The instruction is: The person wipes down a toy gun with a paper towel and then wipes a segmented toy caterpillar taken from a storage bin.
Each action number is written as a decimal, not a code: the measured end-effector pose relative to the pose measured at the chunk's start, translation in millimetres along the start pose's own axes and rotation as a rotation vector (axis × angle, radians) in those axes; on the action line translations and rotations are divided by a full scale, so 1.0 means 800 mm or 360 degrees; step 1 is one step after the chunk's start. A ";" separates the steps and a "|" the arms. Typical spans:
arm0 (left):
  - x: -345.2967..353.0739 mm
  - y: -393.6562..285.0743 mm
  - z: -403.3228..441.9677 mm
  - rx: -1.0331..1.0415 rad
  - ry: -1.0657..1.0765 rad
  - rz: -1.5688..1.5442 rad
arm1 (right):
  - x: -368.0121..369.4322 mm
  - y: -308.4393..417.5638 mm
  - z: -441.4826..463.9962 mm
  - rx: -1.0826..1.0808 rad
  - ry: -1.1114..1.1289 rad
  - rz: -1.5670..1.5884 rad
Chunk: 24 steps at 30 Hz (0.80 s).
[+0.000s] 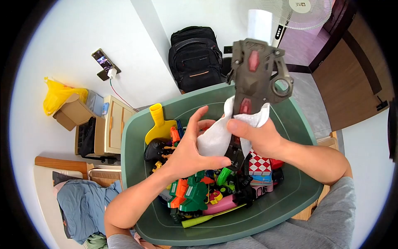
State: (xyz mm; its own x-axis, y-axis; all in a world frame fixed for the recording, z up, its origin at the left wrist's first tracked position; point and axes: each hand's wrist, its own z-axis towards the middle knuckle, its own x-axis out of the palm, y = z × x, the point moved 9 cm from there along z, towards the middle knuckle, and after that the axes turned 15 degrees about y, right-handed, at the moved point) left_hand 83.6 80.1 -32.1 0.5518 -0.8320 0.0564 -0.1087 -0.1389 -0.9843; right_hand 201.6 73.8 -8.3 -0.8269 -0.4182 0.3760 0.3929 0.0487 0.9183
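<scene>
A dark grey plastic toy (pixel 253 85) with red inserts and a round ring on its right side stands upright above the tub; I cannot tell its exact kind. A white wipe (pixel 214 141) is wrapped around its lower part. My right hand (pixel 261 137) grips the toy through the wipe, thumb across the front. My left hand (pixel 186 149) curves around the wipe's left side, thumb below and index finger raised, with the wipe between them. Below both hands, the green tub (pixel 166 226) holds many toys, including a green and orange toy (pixel 188 193) and a red-and-white checkered block (pixel 260 164).
A yellow toy shovel (pixel 159 124) leans at the tub's left wall. Beyond the tub are a black backpack (pixel 195 60) and a standing fan (pixel 296 12). A phone (pixel 103 59) is mounted on the wall at left, above a small drawer cabinet (pixel 114 128).
</scene>
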 end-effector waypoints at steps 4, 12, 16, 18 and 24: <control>0.006 0.012 0.006 0.0009 0.0119 0.0112 | -0.008 0.012 -0.002 -0.0054 -0.0018 0.0000; 0.024 0.014 0.011 -0.0094 0.0332 -0.0091 | -0.008 0.003 -0.010 0.0147 0.0022 0.0078; 0.035 0.009 0.010 -0.0007 0.0401 0.0112 | 0.001 0.021 -0.005 -0.0038 0.0044 0.0118; 0.041 0.006 0.008 0.0033 0.0430 0.0229 | 0.008 0.014 -0.004 0.0048 0.0145 0.0316; 0.044 0.021 0.002 -0.0059 0.0407 0.0110 | 0.009 -0.001 -0.002 0.0086 0.0215 0.0044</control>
State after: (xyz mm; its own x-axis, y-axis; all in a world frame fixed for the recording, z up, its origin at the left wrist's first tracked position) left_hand 103.0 49.4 -46.6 0.3155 -0.9483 0.0346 -0.1714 -0.0928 -0.9808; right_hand 195.7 69.5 -6.0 -0.7529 -0.5344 0.3842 0.3894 0.1090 0.9146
